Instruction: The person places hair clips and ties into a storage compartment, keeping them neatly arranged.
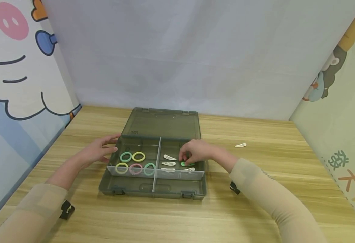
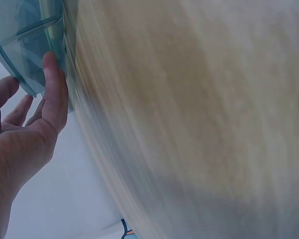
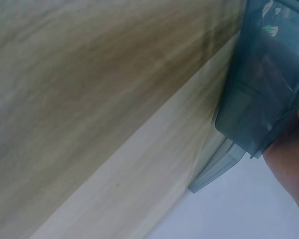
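A grey see-through divider box [image 1: 180, 195] lies with its lid folded back. My right hand [image 1: 196, 151] reaches into its right compartment, thumb and fingertips closed at a green snap hair clip [image 1: 183, 164]. Beside that clip are several white snap hair clips [image 1: 169, 164], set in rows. Through the box wall the right wrist view shows the green hair clip [image 3: 271, 31]. My left hand [image 1: 96, 152] rests against the box's left side, its fingers spread and loosely bent; in the left wrist view the fingertips [image 2: 51, 62] touch the wall.
Several ring-shaped hair ties [image 1: 139, 156] in green, yellow and pink lie in the left compartment. A single white hair clip [image 1: 240, 145] is on the wooden table [image 1: 250, 209], right of the box. Behind the table hangs a white cloth [image 1: 177, 60].
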A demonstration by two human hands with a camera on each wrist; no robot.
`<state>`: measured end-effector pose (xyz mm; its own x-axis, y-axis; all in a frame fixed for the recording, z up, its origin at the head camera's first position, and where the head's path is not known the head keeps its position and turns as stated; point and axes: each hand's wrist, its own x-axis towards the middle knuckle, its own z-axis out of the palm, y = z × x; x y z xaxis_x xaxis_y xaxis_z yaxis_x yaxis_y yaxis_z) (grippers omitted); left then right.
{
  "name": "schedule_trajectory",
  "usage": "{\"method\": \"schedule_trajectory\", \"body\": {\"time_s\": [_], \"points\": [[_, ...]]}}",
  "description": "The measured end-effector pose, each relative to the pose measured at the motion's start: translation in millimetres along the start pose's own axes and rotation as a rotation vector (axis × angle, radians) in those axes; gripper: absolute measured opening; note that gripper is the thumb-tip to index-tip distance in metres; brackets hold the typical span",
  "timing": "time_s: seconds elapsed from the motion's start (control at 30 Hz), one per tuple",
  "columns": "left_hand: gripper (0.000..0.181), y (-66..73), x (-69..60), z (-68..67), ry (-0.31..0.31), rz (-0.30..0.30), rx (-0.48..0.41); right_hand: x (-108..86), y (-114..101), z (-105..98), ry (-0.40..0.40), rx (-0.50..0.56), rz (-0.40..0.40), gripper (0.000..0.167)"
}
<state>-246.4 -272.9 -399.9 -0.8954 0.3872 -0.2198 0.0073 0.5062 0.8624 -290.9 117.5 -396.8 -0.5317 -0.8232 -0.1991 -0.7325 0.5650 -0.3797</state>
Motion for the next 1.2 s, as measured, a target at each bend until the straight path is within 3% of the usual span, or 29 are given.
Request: {"method": "schedule_trajectory", "body": {"time_s": [0.43, 0.7, 1.2], "points": [[0.062, -1.8, -0.1, -0.3, 0.005, 0.011, 0.000, -11.8, -4.9, -14.2, 0.042, 0.177, -0.078, 0.018], [0.061, -0.4, -1.1, 0.1, 0.006, 0.014, -0.005, -25.7, -9.4, -30.4, 0.088, 0.167, -0.111, 0.022], [0.062, 0.6, -1.9, 0.9, 0.005, 0.008, 0.000, -70.0, 1.1, -55.8, 0.210, 0.100, -0.047, 0.019]]}}
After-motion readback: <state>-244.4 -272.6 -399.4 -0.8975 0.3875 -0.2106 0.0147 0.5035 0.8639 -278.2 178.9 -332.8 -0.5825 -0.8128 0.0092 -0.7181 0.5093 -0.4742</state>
